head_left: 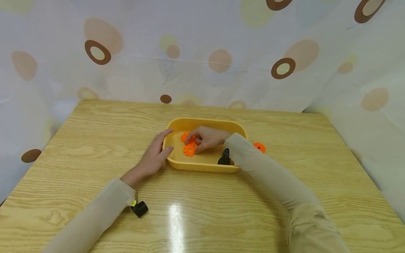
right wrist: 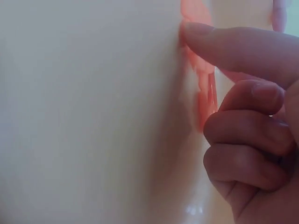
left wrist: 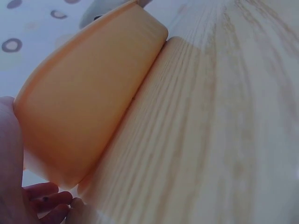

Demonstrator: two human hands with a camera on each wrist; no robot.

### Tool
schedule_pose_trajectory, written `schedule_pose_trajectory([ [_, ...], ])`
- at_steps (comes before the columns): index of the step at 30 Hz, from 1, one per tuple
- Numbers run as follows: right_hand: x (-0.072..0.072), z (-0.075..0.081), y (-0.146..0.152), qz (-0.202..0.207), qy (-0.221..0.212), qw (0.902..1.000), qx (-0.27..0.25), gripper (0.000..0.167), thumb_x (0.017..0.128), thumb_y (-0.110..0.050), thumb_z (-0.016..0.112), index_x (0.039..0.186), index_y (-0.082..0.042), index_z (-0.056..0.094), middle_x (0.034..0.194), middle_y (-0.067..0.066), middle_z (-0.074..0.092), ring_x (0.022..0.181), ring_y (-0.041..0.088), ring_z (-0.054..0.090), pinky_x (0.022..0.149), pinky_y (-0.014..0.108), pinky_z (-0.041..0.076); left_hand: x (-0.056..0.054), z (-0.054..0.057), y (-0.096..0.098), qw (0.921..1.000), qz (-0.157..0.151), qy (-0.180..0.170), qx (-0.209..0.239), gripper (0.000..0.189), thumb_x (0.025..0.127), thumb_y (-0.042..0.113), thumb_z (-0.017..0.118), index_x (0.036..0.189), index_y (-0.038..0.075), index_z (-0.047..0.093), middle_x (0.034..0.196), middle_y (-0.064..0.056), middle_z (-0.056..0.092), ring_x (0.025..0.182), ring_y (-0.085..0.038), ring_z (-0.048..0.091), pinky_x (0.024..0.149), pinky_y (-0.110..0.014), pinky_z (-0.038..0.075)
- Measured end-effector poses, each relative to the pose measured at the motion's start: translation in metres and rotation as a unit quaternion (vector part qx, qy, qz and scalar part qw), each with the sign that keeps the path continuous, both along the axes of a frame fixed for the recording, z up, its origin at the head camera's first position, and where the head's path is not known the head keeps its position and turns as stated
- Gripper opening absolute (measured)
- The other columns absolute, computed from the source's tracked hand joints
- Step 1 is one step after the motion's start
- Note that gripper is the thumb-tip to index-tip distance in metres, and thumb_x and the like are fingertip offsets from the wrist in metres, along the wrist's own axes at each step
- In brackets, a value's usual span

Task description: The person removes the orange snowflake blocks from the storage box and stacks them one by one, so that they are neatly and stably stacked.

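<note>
A yellow plastic bin [head_left: 205, 167] sits on the wooden table. My left hand [head_left: 154, 154] holds its left end, thumb over the rim and the other fingers by the outer wall. In the left wrist view, the bin's outer side [left wrist: 88, 102] rises beside curled fingers [left wrist: 49, 198]. My right hand [head_left: 207, 137] reaches into the bin. Its thumb and index finger pinch an orange toothed disc [right wrist: 198, 56], the other fingers curled into the palm. Below the fingertips lies an orange toothed disc [head_left: 190, 150], with more orange [head_left: 184, 137] just behind it.
Another orange disc [head_left: 260, 147] lies outside the bin on the right, partly behind the right sleeve [head_left: 269, 172]. Black wrist cameras hang at the left cuff [head_left: 139, 208] and right cuff [head_left: 224, 158]. A patterned curtain [head_left: 190, 70] stands behind the wooden table [head_left: 190, 218].
</note>
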State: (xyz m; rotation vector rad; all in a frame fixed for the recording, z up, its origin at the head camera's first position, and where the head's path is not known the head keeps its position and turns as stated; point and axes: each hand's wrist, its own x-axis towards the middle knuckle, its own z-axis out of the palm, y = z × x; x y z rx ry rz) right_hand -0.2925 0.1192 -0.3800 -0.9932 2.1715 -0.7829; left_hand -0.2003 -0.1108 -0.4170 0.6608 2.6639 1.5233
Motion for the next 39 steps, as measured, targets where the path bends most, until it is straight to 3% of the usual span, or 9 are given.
schedule_pose_trajectory([
  [5,0.000,-0.001,0.000,-0.010,0.019,0.9998,0.002,0.030,0.083,-0.003,0.069,0.113,0.002,0.065,0.055,-0.005,0.036,0.051,0.009,0.031,0.062,0.019,0.038,0.000,-0.002,0.000,1.0000,0.002,0.005,0.002,0.054,0.099,0.016,0.046,0.148,0.004,0.029,0.133,-0.024,0.040,0.101,-0.031,0.040,0.083,-0.038,0.034],
  [10,-0.002,-0.002,0.002,-0.023,0.035,0.9991,-0.002,0.013,0.089,-0.008,0.063,0.098,-0.001,0.069,0.059,-0.004,0.046,0.053,0.009,0.038,0.061,0.021,0.038,-0.001,-0.002,0.000,0.9999,0.002,0.009,0.006,0.053,0.099,0.016,0.046,0.148,0.005,0.030,0.133,-0.024,0.040,0.101,-0.030,0.040,0.083,-0.038,0.033],
  [15,-0.003,0.000,0.003,-0.030,0.029,0.9991,-0.003,0.014,0.094,-0.012,0.058,0.092,-0.003,0.069,0.066,-0.001,0.053,0.057,0.011,0.041,0.062,0.023,0.039,-0.001,-0.002,-0.001,0.9999,0.003,0.007,0.006,0.053,0.099,0.013,0.047,0.148,0.005,0.029,0.134,-0.024,0.040,0.100,-0.029,0.039,0.082,-0.038,0.033],
  [28,0.000,0.007,0.006,-0.047,0.014,0.9988,0.002,0.020,0.095,-0.015,0.054,0.095,-0.002,0.069,0.067,-0.001,0.052,0.057,0.011,0.042,0.061,0.023,0.039,0.000,-0.005,-0.001,0.9999,0.004,0.011,0.007,0.054,0.099,0.014,0.047,0.148,0.004,0.029,0.138,-0.024,0.038,0.106,-0.032,0.040,0.087,-0.040,0.035],
  [35,0.000,0.015,0.008,-0.081,0.003,0.9962,-0.030,0.021,0.097,-0.014,0.054,0.103,0.000,0.068,0.079,0.005,0.059,0.064,0.013,0.043,0.066,0.025,0.039,0.001,-0.004,-0.001,0.9999,0.005,0.011,0.011,0.053,0.099,0.015,0.048,0.148,0.004,0.030,0.135,-0.025,0.040,0.102,-0.031,0.041,0.085,-0.039,0.034],
  [39,-0.001,0.019,0.010,-0.098,-0.020,0.9931,-0.061,0.020,0.097,-0.012,0.052,0.101,0.000,0.066,0.083,0.005,0.059,0.069,0.013,0.042,0.067,0.026,0.036,0.000,-0.005,-0.002,0.9998,0.006,0.015,0.008,0.053,0.099,0.015,0.048,0.148,0.005,0.031,0.133,-0.024,0.041,0.101,-0.029,0.040,0.085,-0.039,0.034],
])
